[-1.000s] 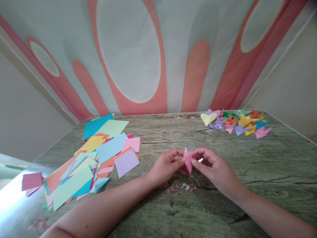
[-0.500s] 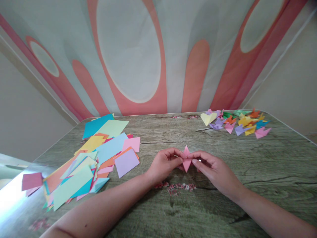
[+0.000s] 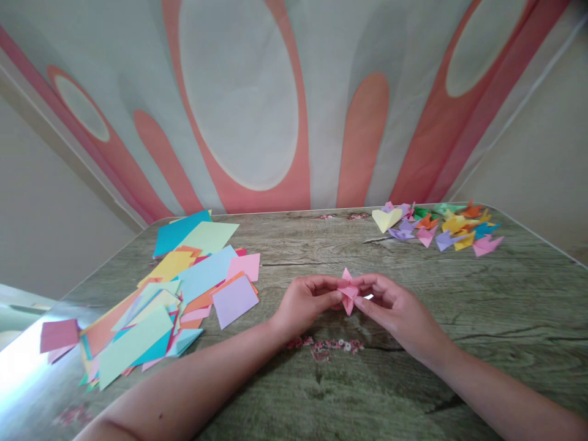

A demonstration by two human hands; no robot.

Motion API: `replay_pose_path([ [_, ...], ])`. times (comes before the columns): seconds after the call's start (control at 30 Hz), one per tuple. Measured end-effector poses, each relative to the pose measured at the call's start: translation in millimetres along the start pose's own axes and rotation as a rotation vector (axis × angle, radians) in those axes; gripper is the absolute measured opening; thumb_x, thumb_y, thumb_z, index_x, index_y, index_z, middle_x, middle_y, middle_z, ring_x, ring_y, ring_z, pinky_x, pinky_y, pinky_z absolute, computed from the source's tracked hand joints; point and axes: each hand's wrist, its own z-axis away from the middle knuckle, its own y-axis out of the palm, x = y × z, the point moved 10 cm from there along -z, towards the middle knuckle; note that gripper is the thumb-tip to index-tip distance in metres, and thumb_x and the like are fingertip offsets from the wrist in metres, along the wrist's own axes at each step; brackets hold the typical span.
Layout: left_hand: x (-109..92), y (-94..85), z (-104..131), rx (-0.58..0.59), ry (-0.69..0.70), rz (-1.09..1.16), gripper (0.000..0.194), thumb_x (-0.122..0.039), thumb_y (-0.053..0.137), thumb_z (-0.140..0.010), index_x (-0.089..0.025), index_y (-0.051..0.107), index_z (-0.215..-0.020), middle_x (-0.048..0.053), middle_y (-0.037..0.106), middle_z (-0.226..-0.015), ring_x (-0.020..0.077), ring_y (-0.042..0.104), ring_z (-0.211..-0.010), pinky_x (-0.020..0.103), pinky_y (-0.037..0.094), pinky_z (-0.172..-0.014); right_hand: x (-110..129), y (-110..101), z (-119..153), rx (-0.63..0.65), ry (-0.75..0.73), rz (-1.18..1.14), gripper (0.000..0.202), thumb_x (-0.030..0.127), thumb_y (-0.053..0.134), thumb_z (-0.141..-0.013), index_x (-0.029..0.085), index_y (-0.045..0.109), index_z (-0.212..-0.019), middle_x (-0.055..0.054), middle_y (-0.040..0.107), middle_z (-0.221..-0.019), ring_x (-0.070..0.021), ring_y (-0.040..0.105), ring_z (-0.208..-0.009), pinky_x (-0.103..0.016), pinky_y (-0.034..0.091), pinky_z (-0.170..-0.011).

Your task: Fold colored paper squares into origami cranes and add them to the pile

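Observation:
Between my two hands, above the middle of the table, is a small pink folded paper [image 3: 348, 293]. Pointed tips stick out at its top and bottom, and a flap shows across its middle. My left hand [image 3: 309, 300] pinches its left side between thumb and fingers. On the right side, my right hand [image 3: 386, 297] grips it the same way, thumb below and fingertips above. The fingers cover parts of both side edges.
To the left lies a spread pile of coloured paper sheets [image 3: 138, 343], with a lilac square [image 3: 236, 300] at its near right. Several folded paper figures [image 3: 452, 223] sit at the back right beside a pale yellow folded heart shape [image 3: 386, 220]. The wood-patterned table [image 3: 294, 392] meets a printed backdrop [image 3: 321, 122].
The pink paper's middle has opened into a visible flap, where it looked flat and narrow before. My right fingers have shifted slightly upward and inward on it.

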Motion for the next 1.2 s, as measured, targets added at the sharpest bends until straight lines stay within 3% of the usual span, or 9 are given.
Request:
replay_pose_path([
  [0.2, -4.2, -0.2, 2.2, -0.026, 0.058, -0.042, 0.026, -0.031, 0.074, -0.072, -0.012, 0.071, -0.089, 0.007, 0.072, -0.089, 0.0163, 0.065, -0.080, 0.028, 0.050, -0.081, 3.4, -4.6, 0.5, -0.051, -0.017, 0.105, 0.023, 0.040, 0.060, -0.084, 0.020, 0.064, -0.097, -0.004, 0.069, -0.087, -0.0183, 0.063, -0.081, -0.029, 0.050, -0.073],
  [0.4, -3.5, -3.3, 3.0, -0.062, 0.056, -0.079, 0.025, -0.034, 0.074, -0.071, -0.012, 0.068, -0.080, 0.005, 0.071, -0.080, 0.0141, 0.064, -0.072, 0.025, 0.049, -0.074, 3.0, -9.1, 0.7, -0.089, 0.008, 0.189, 0.024, 0.043, 0.057, -0.086, 0.022, 0.067, -0.087, -0.002, 0.071, -0.085, -0.0200, 0.063, -0.083, -0.032, 0.048, -0.077],
  [0.7, -2.6, -2.2, 2.2, -0.079, 0.058, -0.063, 0.028, -0.036, 0.077, -0.066, -0.011, 0.064, -0.069, 0.004, 0.069, -0.071, 0.0120, 0.060, -0.064, 0.025, 0.048, -0.068, 9.3, -7.0, 1.1, -0.073, -0.058, 0.098, 0.026, 0.042, 0.059, -0.086, 0.020, 0.065, -0.075, -0.005, 0.071, -0.086, -0.0208, 0.063, -0.088, -0.033, 0.047, -0.083],
  [0.93, -6.7, -2.7, 3.8, -0.130, 0.067, -0.055, 0.026, -0.032, 0.078, -0.066, -0.011, 0.063, -0.066, 0.003, 0.067, -0.067, 0.0107, 0.059, -0.061, 0.023, 0.046, -0.063, 1.1, -10.9, 0.7, -0.117, -0.002, 0.083, 0.029, 0.047, 0.062, -0.082, 0.019, 0.064, -0.075, -0.004, 0.069, -0.075, -0.0184, 0.063, -0.074, -0.031, 0.049, -0.072],
  [1.2, -4.9, -5.4, 3.1, -0.147, 0.061, -0.105, 0.027, -0.034, 0.078, -0.065, -0.011, 0.063, -0.064, 0.004, 0.067, -0.067, 0.0116, 0.058, -0.061, 0.024, 0.046, -0.063, 2.8, -8.7, 0.8, -0.093, -0.022, 0.060, 0.025, 0.044, 0.062, -0.082, 0.020, 0.063, -0.075, -0.004, 0.069, -0.078, -0.0184, 0.064, -0.077, -0.031, 0.049, -0.074],
])
